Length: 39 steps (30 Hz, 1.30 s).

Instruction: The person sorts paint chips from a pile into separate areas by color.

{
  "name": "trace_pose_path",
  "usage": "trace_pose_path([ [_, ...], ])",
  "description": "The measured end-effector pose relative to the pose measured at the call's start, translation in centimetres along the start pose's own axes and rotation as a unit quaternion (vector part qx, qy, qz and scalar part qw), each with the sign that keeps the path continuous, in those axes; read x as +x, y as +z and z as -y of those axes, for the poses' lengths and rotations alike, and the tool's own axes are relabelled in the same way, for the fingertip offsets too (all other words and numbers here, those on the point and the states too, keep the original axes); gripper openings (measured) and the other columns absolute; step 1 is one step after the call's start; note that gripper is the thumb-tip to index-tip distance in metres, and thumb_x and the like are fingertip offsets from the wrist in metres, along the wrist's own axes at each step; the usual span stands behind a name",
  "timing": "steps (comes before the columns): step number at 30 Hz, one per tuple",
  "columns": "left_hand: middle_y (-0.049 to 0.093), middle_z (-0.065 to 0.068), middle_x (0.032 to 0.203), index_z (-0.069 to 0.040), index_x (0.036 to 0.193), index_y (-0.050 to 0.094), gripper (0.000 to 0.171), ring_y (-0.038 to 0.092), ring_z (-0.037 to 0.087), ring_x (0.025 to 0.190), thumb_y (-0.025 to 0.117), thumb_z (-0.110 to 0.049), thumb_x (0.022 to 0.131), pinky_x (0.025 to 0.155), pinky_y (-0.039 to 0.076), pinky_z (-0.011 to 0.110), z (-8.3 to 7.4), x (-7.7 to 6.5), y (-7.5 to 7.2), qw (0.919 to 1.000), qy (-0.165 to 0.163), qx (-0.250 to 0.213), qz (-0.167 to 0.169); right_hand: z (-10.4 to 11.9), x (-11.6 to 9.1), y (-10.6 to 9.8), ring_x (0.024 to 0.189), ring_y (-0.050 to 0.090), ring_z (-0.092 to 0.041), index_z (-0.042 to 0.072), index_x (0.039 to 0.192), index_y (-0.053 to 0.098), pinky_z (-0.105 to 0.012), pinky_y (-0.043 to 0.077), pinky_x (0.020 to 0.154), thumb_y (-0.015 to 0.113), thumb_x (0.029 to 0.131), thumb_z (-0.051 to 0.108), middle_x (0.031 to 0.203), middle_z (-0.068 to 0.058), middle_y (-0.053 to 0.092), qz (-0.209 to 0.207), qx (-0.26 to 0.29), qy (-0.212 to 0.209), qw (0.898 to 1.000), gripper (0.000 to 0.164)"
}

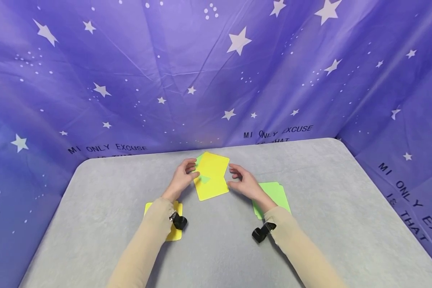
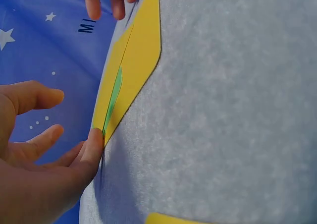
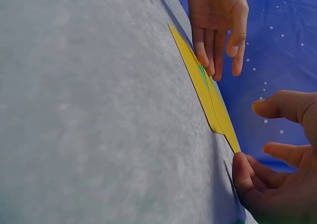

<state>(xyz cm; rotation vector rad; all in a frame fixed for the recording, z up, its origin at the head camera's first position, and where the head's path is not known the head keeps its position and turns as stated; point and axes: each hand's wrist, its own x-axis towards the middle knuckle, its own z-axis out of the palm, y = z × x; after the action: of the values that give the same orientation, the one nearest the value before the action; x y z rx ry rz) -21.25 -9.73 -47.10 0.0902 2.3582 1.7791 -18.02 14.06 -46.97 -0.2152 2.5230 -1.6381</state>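
Observation:
Yellow cards overlap at odd angles in the middle of the table, and part of a green card shows among them. At their left edge is my left hand, its thumb tip right at the cards and its other fingers loosely bent. My right hand is beside their right edge, fingers spread and relaxed. In the right wrist view, a fingertip of the right hand lies right at the near corner of a yellow card. Neither hand curls round a card.
A yellow card stack lies partly hidden under the left forearm. Green cards lie partly under the right forearm. The grey table ends at a purple star-patterned curtain behind and at the sides.

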Motion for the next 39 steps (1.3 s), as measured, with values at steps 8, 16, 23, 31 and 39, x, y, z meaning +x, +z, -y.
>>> trace_pose_path([
  [8, 0.043, 0.021, 0.141, -0.001, 0.141, 0.043, 0.056, 0.043, 0.034, 0.127, 0.063, -0.001, 0.089, 0.101, 0.040, 0.045, 0.0, -0.2, 0.6, 0.9996, -0.008, -0.014, 0.022, 0.0, 0.9, 0.8, 0.113, 0.047, -0.035, -0.003, 0.145, 0.037, -0.047, 0.038, 0.099, 0.069, 0.080, 0.001, 0.136, -0.024, 0.049, -0.003, 0.031, 0.016, 0.999, 0.072],
  [16, 0.043, 0.025, 0.141, 0.001, 0.140, 0.044, 0.058, 0.048, 0.038, 0.120, 0.064, 0.000, 0.086, 0.095, 0.043, 0.047, 0.1, -0.8, 1.0, 0.9992, 0.000, -0.024, 0.032, 0.1, 0.7, 0.7, 0.113, 0.048, -0.035, -0.002, 0.145, 0.037, -0.040, 0.040, 0.093, 0.068, 0.080, -0.001, 0.137, -0.023, 0.048, -0.006, 0.059, 0.017, 0.998, 0.072],
  [23, 0.047, 0.023, 0.138, 0.000, 0.138, 0.046, 0.057, 0.051, 0.035, 0.112, 0.064, 0.000, 0.085, 0.089, 0.045, 0.040, 0.3, -1.5, 1.4, 0.9989, 0.010, -0.035, 0.030, 0.0, 0.3, 0.5, 0.105, 0.054, -0.035, -0.003, 0.144, 0.039, -0.026, 0.044, 0.078, 0.067, 0.081, -0.003, 0.132, -0.025, 0.050, -0.018, 0.088, 0.020, 0.996, 0.069],
  [31, 0.051, 0.022, 0.134, 0.000, 0.139, 0.045, 0.057, 0.057, 0.028, 0.101, 0.061, 0.004, 0.085, 0.080, 0.049, 0.033, 0.0, -2.6, 1.8, 0.9969, 0.018, -0.073, 0.022, 2.1, -1.0, -0.2, 0.099, 0.050, -0.041, -0.011, 0.141, 0.037, -0.018, 0.043, 0.068, 0.062, 0.081, -0.009, 0.126, -0.032, 0.047, -0.039, 0.119, 0.014, 0.992, 0.065],
  [39, 0.050, 0.023, 0.129, -0.002, 0.142, 0.041, 0.062, 0.058, 0.026, 0.099, 0.060, 0.007, 0.084, 0.080, 0.048, 0.030, 0.0, -3.4, 2.0, 0.9930, 0.019, -0.115, 0.020, -0.4, -0.2, 0.3, 0.086, 0.048, -0.019, -0.004, 0.142, 0.042, -0.018, 0.041, 0.063, 0.068, 0.079, -0.005, 0.119, -0.020, 0.050, -0.058, 0.102, 0.016, 0.993, 0.068],
])
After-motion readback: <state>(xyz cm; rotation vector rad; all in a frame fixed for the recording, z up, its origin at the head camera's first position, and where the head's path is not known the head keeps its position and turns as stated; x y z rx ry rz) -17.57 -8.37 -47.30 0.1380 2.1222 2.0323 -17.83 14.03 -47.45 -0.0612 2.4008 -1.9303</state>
